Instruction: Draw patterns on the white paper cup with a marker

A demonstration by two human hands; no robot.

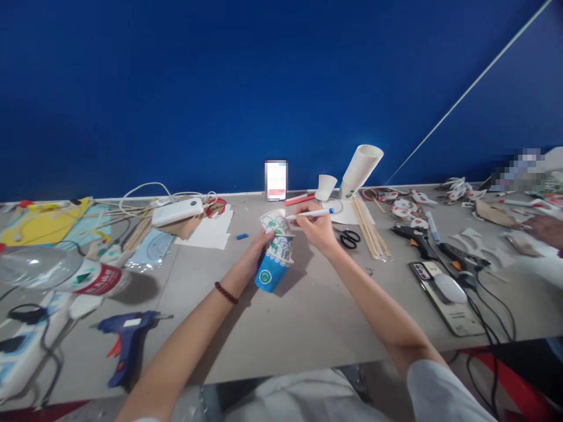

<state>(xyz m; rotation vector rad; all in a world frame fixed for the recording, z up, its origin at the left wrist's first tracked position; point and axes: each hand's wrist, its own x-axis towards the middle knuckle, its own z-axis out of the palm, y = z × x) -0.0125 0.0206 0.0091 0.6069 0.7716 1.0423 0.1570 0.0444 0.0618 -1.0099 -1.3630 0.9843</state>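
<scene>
My left hand (pixel 260 247) is wrapped round a paper-cup piece (pixel 273 269), blue at its lower end and drawn with blue wave lines and green spots above. It tilts over the table, its white rim up and away from me. In my right hand (pixel 317 227) is a white marker (pixel 313 214) with a blue end. The marker's tip is at the cup's upper right side; whether it touches cannot be made out. A small blue pen cap (pixel 242 237) lies on the table left of the cup.
A phone (pixel 276 180) leans on the blue wall. Stacked paper cups (pixel 361 170), scissors (pixel 348 238) and wooden sticks (pixel 370 231) are to the right. A blue glue gun (pixel 129 337) and a bottle (pixel 65 271) lie left. Another person's hand (pixel 545 230) is at far right.
</scene>
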